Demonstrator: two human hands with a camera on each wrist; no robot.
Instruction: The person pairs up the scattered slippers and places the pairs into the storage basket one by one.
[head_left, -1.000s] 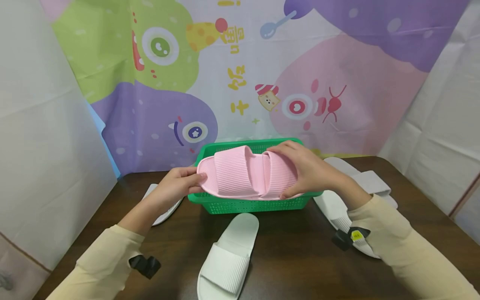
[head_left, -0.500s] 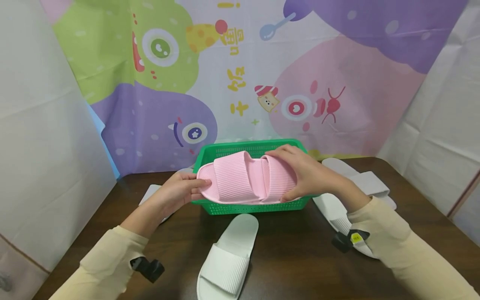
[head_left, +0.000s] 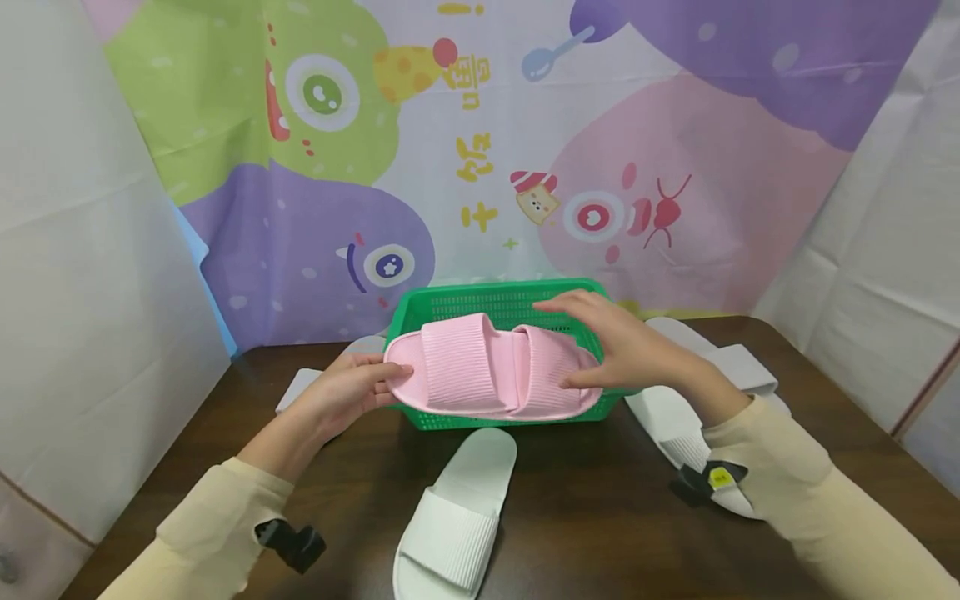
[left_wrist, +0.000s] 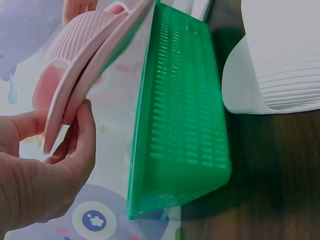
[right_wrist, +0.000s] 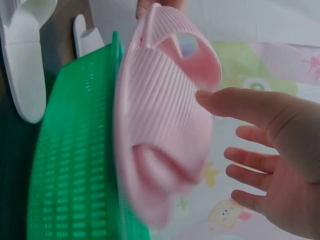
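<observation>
A pair of pink slippers (head_left: 459, 367) with ribbed straps, laid one against the other, is held over the front rim of a green perforated basket (head_left: 442, 418). Two layered soles (left_wrist: 85, 80) show edge-on in the left wrist view. My left hand (head_left: 352, 385) pinches their left end, thumb on top and fingers underneath. Around the right end hovers my right hand (head_left: 626, 346), its fingers spread and curved. Its thumb tip is at the strap in the right wrist view; whether it touches, I cannot tell. The pink slippers hide part of the basket's inside.
A white slipper (head_left: 461, 517) lies on the brown table (head_left: 585, 517) in front of the basket. More white slippers lie to the right (head_left: 675, 425) and left (head_left: 298, 388), partly hidden by my arms. A cartoon-printed cloth (head_left: 480, 250) hangs behind.
The pink slippers have come down a little and nearer, over the basket's front. My right hand has loosened from their right end and its fingers have spread; my left hand keeps its grip.
</observation>
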